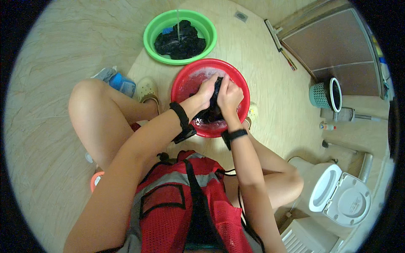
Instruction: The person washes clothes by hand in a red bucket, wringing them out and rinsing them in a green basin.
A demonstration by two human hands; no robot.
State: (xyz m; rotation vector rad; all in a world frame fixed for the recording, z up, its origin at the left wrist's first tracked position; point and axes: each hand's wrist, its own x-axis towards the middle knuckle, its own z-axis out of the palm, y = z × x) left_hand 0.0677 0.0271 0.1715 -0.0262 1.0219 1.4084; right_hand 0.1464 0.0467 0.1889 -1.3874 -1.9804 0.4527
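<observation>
Between my knees stands a red basin (179,80) with soapy, foamy water. My left hand (206,91) and my right hand (230,95) are both closed on a dark wet cloth (217,95), held bunched up over the basin. The lower part of the cloth hangs into the suds; what kind of garment it is I cannot make out. Just beyond, a green basin (148,41) holds more dark wet clothes (181,44) and a small blue piece, with a thin stream of water falling into it.
A blue bag-like package (122,85) lies by my left foot. To the right are a floor squeegee (278,42), a green waste basket (319,95), a small bottle (327,126) and a toilet (325,187) with its lid up. A floor drain (241,16) lies at the far side.
</observation>
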